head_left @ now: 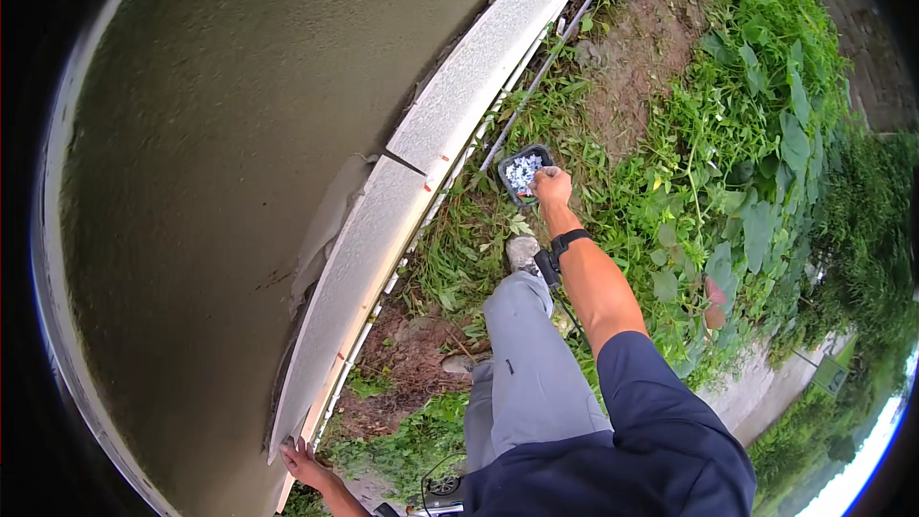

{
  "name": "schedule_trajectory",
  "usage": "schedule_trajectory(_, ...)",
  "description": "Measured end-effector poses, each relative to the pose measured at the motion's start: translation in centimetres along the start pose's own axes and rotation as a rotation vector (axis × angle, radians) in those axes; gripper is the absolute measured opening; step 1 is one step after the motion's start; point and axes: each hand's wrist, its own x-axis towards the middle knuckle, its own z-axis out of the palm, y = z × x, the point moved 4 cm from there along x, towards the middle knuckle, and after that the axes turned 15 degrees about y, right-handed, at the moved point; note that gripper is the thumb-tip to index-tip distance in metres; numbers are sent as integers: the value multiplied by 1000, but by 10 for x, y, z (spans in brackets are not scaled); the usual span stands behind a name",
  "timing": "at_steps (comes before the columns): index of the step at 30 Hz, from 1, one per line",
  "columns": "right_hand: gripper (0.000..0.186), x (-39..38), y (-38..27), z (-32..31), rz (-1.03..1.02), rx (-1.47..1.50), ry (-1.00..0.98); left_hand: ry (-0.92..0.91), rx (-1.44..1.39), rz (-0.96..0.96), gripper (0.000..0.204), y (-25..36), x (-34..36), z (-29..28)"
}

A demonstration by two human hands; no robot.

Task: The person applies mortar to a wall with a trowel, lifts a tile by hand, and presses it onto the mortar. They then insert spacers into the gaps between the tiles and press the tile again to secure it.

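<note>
My right hand [550, 185] is closed on the near rim of a small dark plastic container [532, 150]. Many small white plastic pieces [522, 172] lie inside it, with a bit of red among them. At lower left, my left hand [302, 464] grips the near end of a long, speckled light-grey slab [335, 297], its fingers curled at the edge. A second similar slab [479, 57] continues beyond it, with a narrow dark joint between the two. Small red marks show along the slabs' outer side.
Smooth grey-brown wet-looking concrete [211, 153] spreads left of the slabs. A thin metal pipe [550, 62] leans beside their outer edge. Weeds [747, 134] and bare soil [627, 86] cover the ground to the right. My shoe [523, 251] stands among the plants.
</note>
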Motion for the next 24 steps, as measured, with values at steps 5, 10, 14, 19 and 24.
schedule_trajectory(5, 28, 21, -10, 31, -565, -603, -182, 71, 20, -2, 70, 14, -12, 8)
schedule_trajectory(10, 35, 55, 4, 96, -589, -572, -353, 128, 84, -82, 61, 61, -66, 47)
schedule_trajectory(14, 46, 57, 27, 157, -394, -665, -450, 72, 15, 40, 63, 18, -16, -5)
schedule_trajectory(19, 35, 83, 17, 133, -403, -590, -199, 126, -9, -62, 66, 43, -56, 38)
schedule_trajectory(24, 27, 31, -44, 65, -492, -449, -80, 75, 93, -175, 59, 72, -73, 41)
